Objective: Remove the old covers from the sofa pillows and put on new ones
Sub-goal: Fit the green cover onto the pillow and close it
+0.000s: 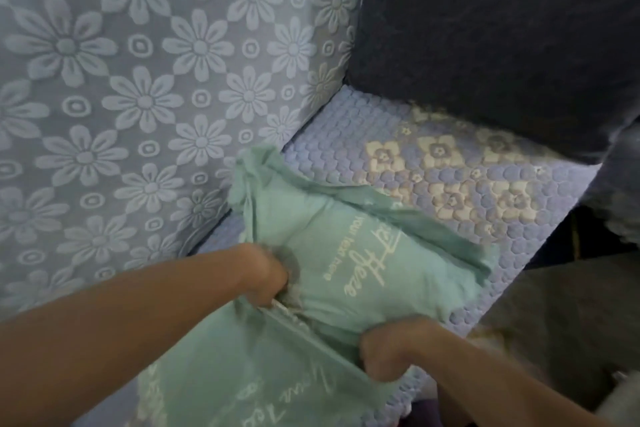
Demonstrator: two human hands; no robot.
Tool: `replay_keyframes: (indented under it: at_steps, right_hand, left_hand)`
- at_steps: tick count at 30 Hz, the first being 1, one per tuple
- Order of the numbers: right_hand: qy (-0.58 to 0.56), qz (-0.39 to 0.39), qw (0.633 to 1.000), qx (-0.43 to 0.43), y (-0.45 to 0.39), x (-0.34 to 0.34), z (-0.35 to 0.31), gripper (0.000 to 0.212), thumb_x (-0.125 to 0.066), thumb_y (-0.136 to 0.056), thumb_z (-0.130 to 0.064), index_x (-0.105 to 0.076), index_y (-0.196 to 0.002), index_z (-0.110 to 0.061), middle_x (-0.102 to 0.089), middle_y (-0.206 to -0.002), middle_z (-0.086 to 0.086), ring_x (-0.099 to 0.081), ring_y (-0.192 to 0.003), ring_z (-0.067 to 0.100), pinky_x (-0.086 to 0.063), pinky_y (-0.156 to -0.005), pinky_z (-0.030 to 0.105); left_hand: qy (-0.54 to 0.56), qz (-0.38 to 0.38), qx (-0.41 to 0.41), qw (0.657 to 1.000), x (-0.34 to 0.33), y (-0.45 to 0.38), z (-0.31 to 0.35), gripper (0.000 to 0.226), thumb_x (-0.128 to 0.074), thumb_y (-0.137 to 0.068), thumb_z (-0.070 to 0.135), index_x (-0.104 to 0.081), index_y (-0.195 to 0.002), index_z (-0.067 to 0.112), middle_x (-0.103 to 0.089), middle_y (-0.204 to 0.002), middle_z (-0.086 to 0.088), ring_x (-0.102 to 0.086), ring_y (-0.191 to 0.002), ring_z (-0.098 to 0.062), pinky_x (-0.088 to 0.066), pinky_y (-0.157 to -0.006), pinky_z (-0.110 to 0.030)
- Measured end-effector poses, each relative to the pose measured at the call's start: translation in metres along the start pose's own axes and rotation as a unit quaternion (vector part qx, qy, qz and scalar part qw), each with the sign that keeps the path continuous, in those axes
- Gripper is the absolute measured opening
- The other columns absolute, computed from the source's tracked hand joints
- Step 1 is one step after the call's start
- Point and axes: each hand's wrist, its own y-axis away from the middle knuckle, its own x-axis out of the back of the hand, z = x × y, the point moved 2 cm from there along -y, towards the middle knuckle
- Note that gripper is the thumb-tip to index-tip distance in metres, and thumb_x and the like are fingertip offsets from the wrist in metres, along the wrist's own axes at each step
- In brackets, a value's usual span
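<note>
Green pillow (pixel 349 253) is lying on the sofa seat (pixel 485 163); left hand (pixel 266 277) and right hand (pixel 391 350) are both clenching its cover's open edge; fabric appearing soft, light, best gripped at the opening

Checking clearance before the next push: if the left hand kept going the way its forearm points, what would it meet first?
Most likely the stuffed mint-green pillow with pale lettering: the left hand already grips green fabric at its near edge. Depth is unclear in the blur.
</note>
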Motion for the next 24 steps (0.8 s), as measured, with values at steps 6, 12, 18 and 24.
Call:
replay_keyframes:
  at_steps: [6, 12, 18, 24]
  right_hand:
    - [-0.352, 0.215, 0.907, 0.089, 0.062, -0.005, 0.059, 0.024, -0.053, -0.100, -0.051, -0.066, -0.085, -0.036, -0.063, -0.087, -0.019, -0.055, -0.082, -0.005, -0.045, -0.080, 0.022]
    - [-0.394, 0.490, 0.778, -0.006, 0.047, -0.019, 0.055, 0.026, -0.059, -0.099, -0.022, -0.050, -0.075, -0.020, -0.052, -0.069, -0.009, -0.047, -0.065, 0.007, -0.035, -0.061, 0.025]
    - [-0.367, 0.599, 0.659, -0.267, 0.002, -0.018, 0.093, 0.018, -0.058, -0.098, -0.020, -0.061, -0.084, -0.009, -0.059, -0.088, 0.006, -0.053, -0.084, 0.029, -0.036, -0.070, 0.036]
    - [-0.445, 0.539, 0.637, -0.325, 0.001, -0.032, 0.095, 0.064, -0.080, -0.077, -0.048, -0.053, -0.117, -0.007, -0.047, -0.128, 0.017, -0.044, -0.123, 0.039, -0.038, -0.107, 0.051]
  left_hand:
    - [0.289, 0.171, -0.058, 0.940, 0.019, 0.030, -0.045, 0.057, -0.042, -0.099, 0.064, -0.071, -0.112, 0.017, -0.070, -0.115, 0.000, -0.062, -0.108, -0.017, -0.044, -0.093, -0.030]
    - [0.323, 0.540, 0.024, 0.777, 0.056, 0.006, -0.064, 0.019, -0.066, -0.085, 0.040, -0.075, -0.083, 0.024, -0.061, -0.091, 0.003, -0.058, -0.092, -0.025, -0.048, -0.084, -0.042]
    - [0.494, 0.607, 0.268, 0.562, 0.052, -0.041, 0.084, 0.060, -0.067, -0.088, 0.030, -0.050, -0.145, 0.027, -0.039, -0.148, -0.018, -0.038, -0.133, -0.037, -0.034, -0.110, -0.048]
    - [0.692, 0.515, 0.276, 0.424, -0.115, -0.044, 0.254, 0.045, -0.054, -0.087, 0.046, -0.053, -0.132, 0.045, -0.056, -0.131, -0.012, -0.061, -0.113, -0.033, -0.038, -0.104, -0.019]
